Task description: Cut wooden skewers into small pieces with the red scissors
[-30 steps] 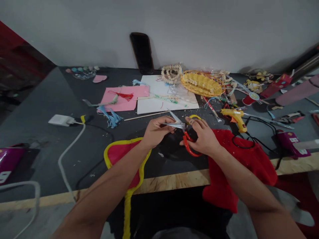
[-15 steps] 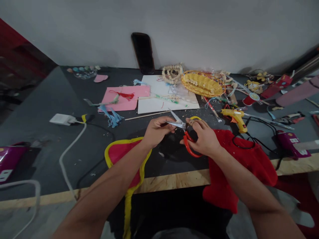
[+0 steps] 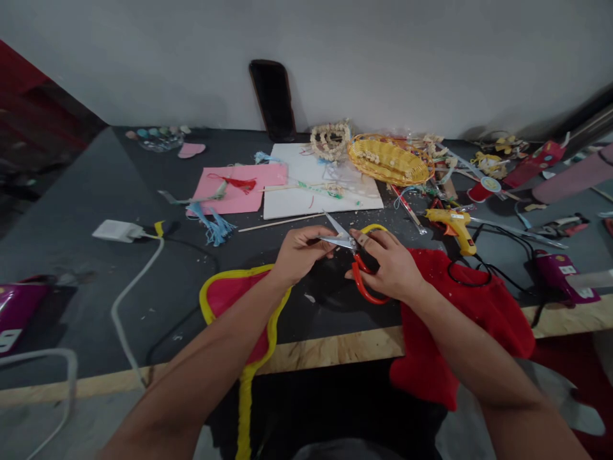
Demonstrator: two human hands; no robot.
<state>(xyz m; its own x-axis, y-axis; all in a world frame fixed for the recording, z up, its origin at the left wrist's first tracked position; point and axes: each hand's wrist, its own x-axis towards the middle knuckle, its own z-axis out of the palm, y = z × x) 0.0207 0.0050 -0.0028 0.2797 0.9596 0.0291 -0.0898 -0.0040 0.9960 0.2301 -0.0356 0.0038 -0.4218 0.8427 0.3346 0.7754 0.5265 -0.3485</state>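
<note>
Right grip [image 3: 390,265]: index finger sits slightly nearer the pivot of the scissors [image 3: 345,241] than a second ago; little else shifts.
The right grip is wrapped through the red-and-yellow handles, blades parted above the desk [image 3: 330,316]; the left grip [image 3: 301,252] has fingertips bunched at the lower blade, any pinched piece too small to tell. Assessed hazard: blades closing this near could nick the fingertips; a loosened left hold could lose a small piece.
</note>
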